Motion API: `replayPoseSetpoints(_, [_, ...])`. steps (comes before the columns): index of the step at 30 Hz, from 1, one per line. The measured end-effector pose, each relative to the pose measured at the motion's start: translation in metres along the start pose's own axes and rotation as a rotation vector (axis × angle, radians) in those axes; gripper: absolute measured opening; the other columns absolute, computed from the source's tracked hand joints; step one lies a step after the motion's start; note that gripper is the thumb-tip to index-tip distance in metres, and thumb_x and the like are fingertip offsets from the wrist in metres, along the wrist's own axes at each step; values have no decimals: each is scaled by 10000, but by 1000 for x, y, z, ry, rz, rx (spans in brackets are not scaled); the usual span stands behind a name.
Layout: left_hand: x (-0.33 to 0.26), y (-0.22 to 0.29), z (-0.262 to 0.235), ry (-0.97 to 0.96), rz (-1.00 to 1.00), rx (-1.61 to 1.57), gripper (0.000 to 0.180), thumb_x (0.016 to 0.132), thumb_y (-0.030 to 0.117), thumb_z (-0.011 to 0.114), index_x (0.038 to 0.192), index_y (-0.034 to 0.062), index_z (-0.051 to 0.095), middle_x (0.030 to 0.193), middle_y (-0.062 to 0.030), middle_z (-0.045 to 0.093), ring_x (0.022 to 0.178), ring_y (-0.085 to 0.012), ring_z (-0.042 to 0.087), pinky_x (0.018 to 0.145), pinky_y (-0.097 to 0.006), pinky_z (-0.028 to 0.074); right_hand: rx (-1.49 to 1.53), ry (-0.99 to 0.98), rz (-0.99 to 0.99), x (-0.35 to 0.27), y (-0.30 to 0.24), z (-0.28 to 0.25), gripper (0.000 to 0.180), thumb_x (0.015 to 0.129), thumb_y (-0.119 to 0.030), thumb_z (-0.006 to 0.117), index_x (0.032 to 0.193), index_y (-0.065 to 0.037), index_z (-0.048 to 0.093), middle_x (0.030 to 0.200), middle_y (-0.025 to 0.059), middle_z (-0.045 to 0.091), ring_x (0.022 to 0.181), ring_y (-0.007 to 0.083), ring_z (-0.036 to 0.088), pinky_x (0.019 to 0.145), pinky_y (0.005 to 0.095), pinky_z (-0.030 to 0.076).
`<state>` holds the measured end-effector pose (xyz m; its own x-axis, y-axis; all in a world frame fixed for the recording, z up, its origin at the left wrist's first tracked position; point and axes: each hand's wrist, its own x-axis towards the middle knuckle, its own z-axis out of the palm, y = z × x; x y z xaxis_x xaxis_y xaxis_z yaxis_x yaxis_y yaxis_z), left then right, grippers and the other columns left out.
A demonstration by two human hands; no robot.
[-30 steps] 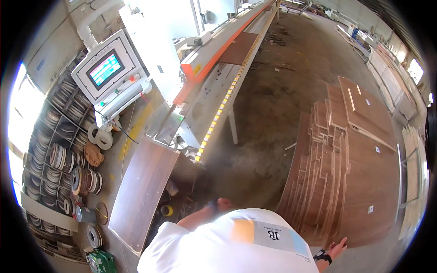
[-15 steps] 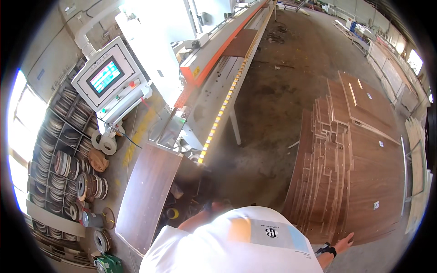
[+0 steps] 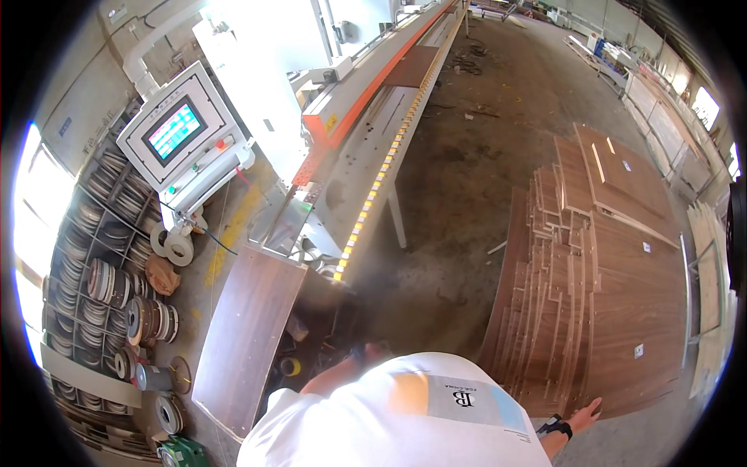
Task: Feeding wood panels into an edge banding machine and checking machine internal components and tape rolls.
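Observation:
My right hand [image 3: 583,417], with a dark watch on its wrist, rests at the near edge of a stack of brown wood-grain panels [image 3: 634,311]. Its fingers are stretched out and hold nothing that I can see. My left hand [image 3: 372,354] is blurred and partly hidden past my white shirt, so its fingers cannot be made out. It is near a brown wood-grain tabletop [image 3: 249,335]. A yellow tape roll [image 3: 290,366] and other small items lie in the shadow beside that top.
A long machine with an orange rail [image 3: 366,97] and a yellow-and-white roller strip [image 3: 372,198] runs away ahead. A control panel with a lit screen [image 3: 174,129] stands at left. Racks of edge-band rolls [image 3: 93,272] line the left wall; a green machine [image 3: 183,451] sits nearby.
The whole view has shifted slightly, with the scene moving a little to the left. My right hand stays at the panel stack's edge, and my left arm keeps nearly the same place.

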<state>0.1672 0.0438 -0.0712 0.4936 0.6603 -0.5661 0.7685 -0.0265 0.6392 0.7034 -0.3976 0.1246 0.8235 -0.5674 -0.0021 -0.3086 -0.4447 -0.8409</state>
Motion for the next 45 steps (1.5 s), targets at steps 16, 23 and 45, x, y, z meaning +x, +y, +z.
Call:
replayPoseSetpoints(16, [37,-59,16,-44,-167,-17,515,851,579,712,982,89,799,896,-122,764,873,-222,717,827,-377,573,290,-1,21,-16,-17,-3,852,883,-663,686,1480,-75,529,1081,98,712,695,210,575,567,325,437])
replayPoseSetpoints(23, [40,-72,24,-45,-173,-63,501,849,570,717,988,97,801,886,-114,764,848,-217,717,808,-373,576,78,-40,28,-13,-18,-7,854,878,-674,682,1482,-91,526,1035,77,704,611,177,513,515,302,383])
replayPoseSetpoints(45, [25,-95,-7,24,-84,-53,377,817,432,730,1022,125,803,893,-92,776,794,-201,735,765,-356,595,205,68,217,-35,19,32,649,926,-644,624,1035,-9,702,790,88,673,677,217,606,576,367,482])
